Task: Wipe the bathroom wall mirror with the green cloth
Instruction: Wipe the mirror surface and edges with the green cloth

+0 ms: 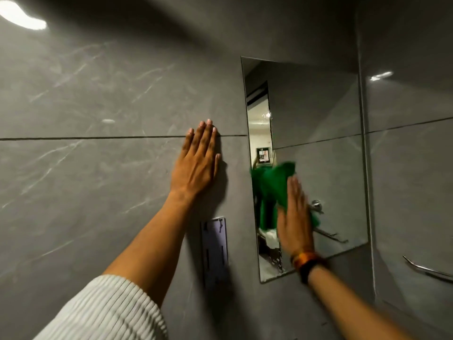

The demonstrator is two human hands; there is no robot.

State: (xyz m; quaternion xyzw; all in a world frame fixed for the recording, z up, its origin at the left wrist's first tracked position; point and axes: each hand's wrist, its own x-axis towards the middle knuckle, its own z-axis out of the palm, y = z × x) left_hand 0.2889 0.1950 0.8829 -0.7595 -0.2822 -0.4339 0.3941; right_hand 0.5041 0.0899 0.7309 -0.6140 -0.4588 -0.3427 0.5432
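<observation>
Right hand (295, 217) flat, palm pinning green cloth (275, 185) to lower mirror (316, 114), left hand (198, 158) open, braced on wall tile (98, 94): I'd use overlapping passes, even pressure, work up to untouched top.

Two hands (196, 165), one mirror (318, 114), one green cloth (272, 185).

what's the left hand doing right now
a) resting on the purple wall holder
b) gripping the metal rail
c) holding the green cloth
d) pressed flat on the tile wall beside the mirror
d: the left hand lies open, palm flat on the grey tile wall, left of the mirror, while the right hand presses the green cloth to the glass.
</observation>
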